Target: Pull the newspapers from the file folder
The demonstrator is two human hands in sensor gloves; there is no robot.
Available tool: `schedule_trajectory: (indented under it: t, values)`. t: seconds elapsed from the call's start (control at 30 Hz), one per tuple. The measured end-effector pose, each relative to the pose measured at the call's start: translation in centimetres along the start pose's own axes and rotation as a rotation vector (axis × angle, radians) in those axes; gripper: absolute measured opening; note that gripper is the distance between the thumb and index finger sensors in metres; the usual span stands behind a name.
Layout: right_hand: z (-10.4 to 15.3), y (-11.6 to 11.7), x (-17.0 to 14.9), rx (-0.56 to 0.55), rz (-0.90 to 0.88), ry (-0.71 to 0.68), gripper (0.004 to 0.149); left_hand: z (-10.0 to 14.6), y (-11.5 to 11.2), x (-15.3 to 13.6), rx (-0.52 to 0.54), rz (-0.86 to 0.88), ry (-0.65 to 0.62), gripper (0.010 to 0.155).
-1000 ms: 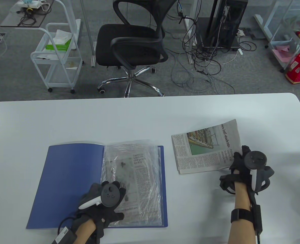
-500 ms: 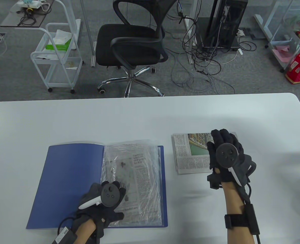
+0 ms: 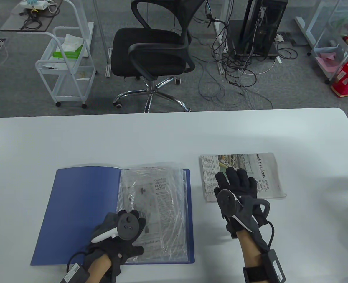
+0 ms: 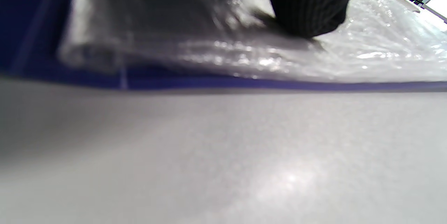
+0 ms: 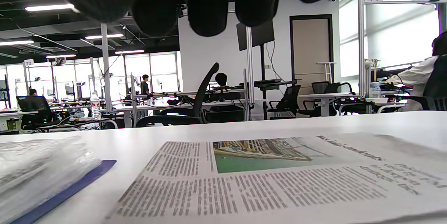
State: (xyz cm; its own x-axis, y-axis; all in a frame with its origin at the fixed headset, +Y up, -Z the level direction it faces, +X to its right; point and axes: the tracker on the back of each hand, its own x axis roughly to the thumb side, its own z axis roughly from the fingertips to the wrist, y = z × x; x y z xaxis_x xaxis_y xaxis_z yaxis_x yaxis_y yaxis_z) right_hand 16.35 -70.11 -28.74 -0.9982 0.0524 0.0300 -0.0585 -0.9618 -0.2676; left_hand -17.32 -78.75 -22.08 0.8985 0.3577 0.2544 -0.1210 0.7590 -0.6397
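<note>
A blue file folder [image 3: 76, 206] lies open on the white table, its clear plastic sleeves [image 3: 159, 188] holding a newspaper sheet. My left hand [image 3: 123, 233] rests on the lower part of the sleeves, a fingertip [image 4: 309, 7] pressing the plastic [image 4: 366, 52]. A folded newspaper [image 3: 265, 174] lies flat on the table to the right of the folder; it also shows in the right wrist view [image 5: 265, 178]. My right hand [image 3: 235, 185] is above the newspaper's lower left part with fingers spread, holding nothing; its fingers [image 5: 206, 4] hang over the paper without touching it.
The table's far edge [image 3: 162, 113] runs across the middle of the table view. Beyond it stand a black office chair [image 3: 153, 50], a white cart [image 3: 67, 65] and tangled cables [image 3: 238, 73]. The folder's blue corner [image 5: 70, 185] lies left of the newspaper.
The newspaper went from lifted in my right hand to flat on the table. My right hand let go of it and moved left and toward me. My left hand has not moved.
</note>
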Motion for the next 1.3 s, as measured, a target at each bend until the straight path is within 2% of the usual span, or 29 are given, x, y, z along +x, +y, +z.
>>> schedule_trajectory:
  t: [0.13,0.2,0.4,0.47,0.57,0.63,0.73,0.83,0.9,0.97,1.0,1.1,1.17,1.23,1.3]
  values:
    - [0.0,0.1,-0.3,-0.001,-0.019,0.014,0.055,0.1,0.2,0.2,0.008,-0.009,0.005,0.087]
    - [0.0,0.2,-0.6,-0.002,-0.024,0.02,0.055,0.3,0.9,0.6,0.04,-0.015,0.016,0.086]
    - [-0.1,0.0,-0.9,-0.009,-0.062,0.036,0.055,0.6,4.9,4.7,0.349,0.037,0.013,0.084]
    - [0.0,0.1,-0.9,-0.007,-0.069,0.033,0.055,-0.2,5.2,5.9,0.392,0.06,0.024,0.084]
    - [0.0,0.2,-0.9,-0.003,-0.074,0.027,0.055,-2.4,4.1,6.9,0.295,0.066,0.11,0.088]
    - [0.0,0.2,-0.8,0.005,-0.083,0.023,0.055,-4.0,2.9,6.8,0.205,0.076,0.181,0.094]
    - [0.1,0.4,-0.5,0.016,-0.088,0.011,0.055,-5.1,1.3,6.3,0.129,0.108,0.25,0.102]
    - [0.1,0.5,-0.3,0.021,-0.087,0.005,0.055,-5.4,0.7,6.7,0.143,0.035,0.297,0.096]
    - [0.2,0.6,-0.2,0.025,-0.089,0.002,0.055,-5.3,0.9,6.9,0.176,0.03,0.302,0.083]
    - [0.2,0.6,-0.2,0.03,-0.093,0.002,0.055,-5.0,1.3,7.0,0.281,0.016,0.32,0.067]
    - [0.2,0.6,-0.2,0.031,-0.095,0.004,0.055,-4.7,1.6,6.9,0.326,0.005,0.314,0.065]
    - [0.1,0.4,-0.6,0.025,-0.105,0.014,0.055,-3.0,3.3,6.0,0.378,0.122,0.276,0.064]
    - [0.1,0.3,-0.8,0.019,-0.12,0.025,0.055,-0.7,5.1,4.4,0.484,0.279,0.264,0.064]
    - [0.1,0.2,-1.0,0.017,-0.13,0.03,0.055,1.3,6.4,2.6,0.569,0.377,0.285,0.064]
    - [0.1,0.2,-1.1,0.017,-0.133,0.031,0.055,4.0,7.4,-0.4,0.637,0.489,0.323,0.065]
